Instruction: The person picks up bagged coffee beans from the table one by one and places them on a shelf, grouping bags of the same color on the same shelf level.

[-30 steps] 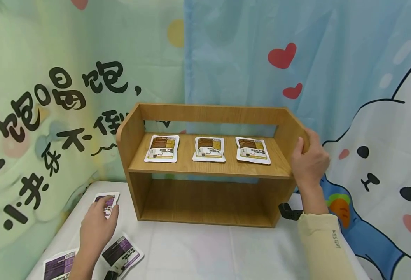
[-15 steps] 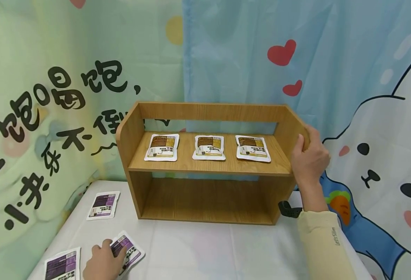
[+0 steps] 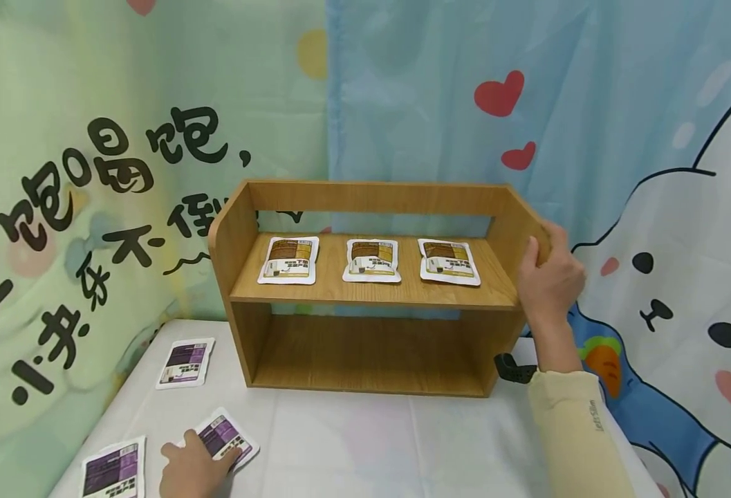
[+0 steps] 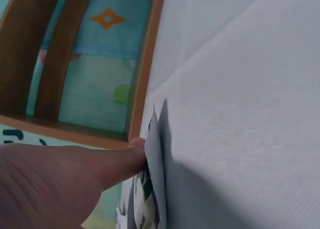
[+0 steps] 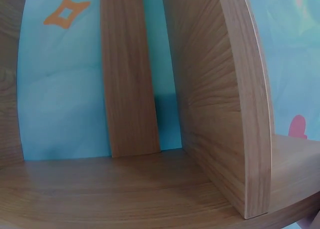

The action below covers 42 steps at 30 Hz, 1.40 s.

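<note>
My left hand (image 3: pixel 192 469) pinches a white pouch with a purple label (image 3: pixel 218 437) at the front left of the table, thumb at its right edge. In the left wrist view the thumb (image 4: pixel 122 161) presses against the side of this pouch (image 4: pixel 156 169), seen nearly edge-on. My right hand (image 3: pixel 552 290) grips the right side panel of a two-tier wooden shelf (image 3: pixel 377 294), thumb on the inner face. The right wrist view shows the shelf's boards (image 5: pixel 210 84) close up; most of that hand is hidden there.
Brown-labelled pouches (image 3: pixel 371 261) lie spaced in a row on the upper tier. Two more purple-labelled pouches lie at left, one farther back (image 3: pixel 184 364) and one nearer (image 3: pixel 113 472). A white cloth covers the table (image 3: pixel 340 443); printed curtains (image 3: pixel 402 90) hang behind.
My left hand has left the rear purple pouch, come toward me and taken hold of the front one, its fingers shifting slightly there. The right hand stays on the shelf.
</note>
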Available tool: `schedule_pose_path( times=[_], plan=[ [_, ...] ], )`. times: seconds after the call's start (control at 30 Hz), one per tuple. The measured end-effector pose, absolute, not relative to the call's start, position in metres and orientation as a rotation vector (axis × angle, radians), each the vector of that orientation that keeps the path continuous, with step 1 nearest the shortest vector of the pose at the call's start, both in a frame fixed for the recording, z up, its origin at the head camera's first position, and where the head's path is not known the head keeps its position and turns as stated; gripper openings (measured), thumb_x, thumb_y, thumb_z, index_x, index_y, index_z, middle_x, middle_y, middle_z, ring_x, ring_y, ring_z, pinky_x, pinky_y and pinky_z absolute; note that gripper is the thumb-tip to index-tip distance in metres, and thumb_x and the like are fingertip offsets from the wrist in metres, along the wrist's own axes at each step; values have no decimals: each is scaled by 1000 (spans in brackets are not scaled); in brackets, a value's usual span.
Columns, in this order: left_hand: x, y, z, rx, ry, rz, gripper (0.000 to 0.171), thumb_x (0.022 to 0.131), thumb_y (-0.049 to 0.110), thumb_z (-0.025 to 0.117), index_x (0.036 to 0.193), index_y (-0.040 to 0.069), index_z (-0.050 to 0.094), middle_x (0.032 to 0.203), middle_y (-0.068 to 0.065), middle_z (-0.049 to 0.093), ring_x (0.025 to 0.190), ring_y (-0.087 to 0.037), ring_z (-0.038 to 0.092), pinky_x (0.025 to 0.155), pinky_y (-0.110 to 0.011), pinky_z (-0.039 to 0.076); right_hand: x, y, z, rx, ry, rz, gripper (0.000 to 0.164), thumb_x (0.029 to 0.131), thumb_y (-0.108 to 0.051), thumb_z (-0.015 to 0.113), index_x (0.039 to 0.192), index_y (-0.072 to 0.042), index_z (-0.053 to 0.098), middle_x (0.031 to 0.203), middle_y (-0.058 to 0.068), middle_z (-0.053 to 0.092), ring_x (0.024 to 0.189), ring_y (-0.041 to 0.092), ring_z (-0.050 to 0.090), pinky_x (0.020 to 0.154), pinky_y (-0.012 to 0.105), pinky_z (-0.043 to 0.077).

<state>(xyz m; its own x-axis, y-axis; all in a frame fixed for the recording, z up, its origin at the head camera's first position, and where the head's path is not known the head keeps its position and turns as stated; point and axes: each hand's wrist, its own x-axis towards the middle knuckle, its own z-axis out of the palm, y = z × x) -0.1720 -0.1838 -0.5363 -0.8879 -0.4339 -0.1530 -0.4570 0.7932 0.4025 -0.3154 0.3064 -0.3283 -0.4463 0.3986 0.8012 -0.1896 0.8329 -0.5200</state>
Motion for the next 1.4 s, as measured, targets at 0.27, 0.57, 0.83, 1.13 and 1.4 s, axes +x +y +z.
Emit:
schedule_pose_path(
  times=[0.27,0.57,0.83,1.13,1.4],
  plan=[
    [-179,-194,-536,-621,2890,749,91,66,46,86,121,-12,42,89,-33,41,75,-43,55,67,-52,49,-319,304,-329,-130,-1890,672,36,100,-30,53,127,-7,59,112,20,67,85,43,64,73,54,51],
    [-187,-195,-540,-495,2926,1026,67,63,27,91,113,-2,56,105,-30,58,93,-46,59,82,-58,46,-319,302,-328,-145,-1909,692,37,100,-31,52,128,-8,60,110,21,67,83,43,63,71,55,50],
    [-195,-189,-549,-331,3040,1261,58,62,22,90,109,2,64,110,-28,64,97,-43,62,85,-56,45,-319,305,-328,-180,-1919,724,38,100,-33,52,130,-12,59,112,20,67,89,42,64,74,55,51],
    [-199,-167,-560,-258,3030,1430,56,62,20,92,109,4,66,115,-29,62,108,-44,59,91,-55,44,-320,303,-334,-152,-1905,702,37,100,-32,53,128,-10,59,110,21,67,87,43,65,72,55,51],
    [-217,-151,-556,-56,3052,1561,53,60,21,93,105,9,69,110,-21,67,99,-32,62,86,-49,47,-320,304,-331,-173,-1905,704,38,100,-34,51,129,-11,59,111,19,67,90,40,65,75,54,51]
  ],
)
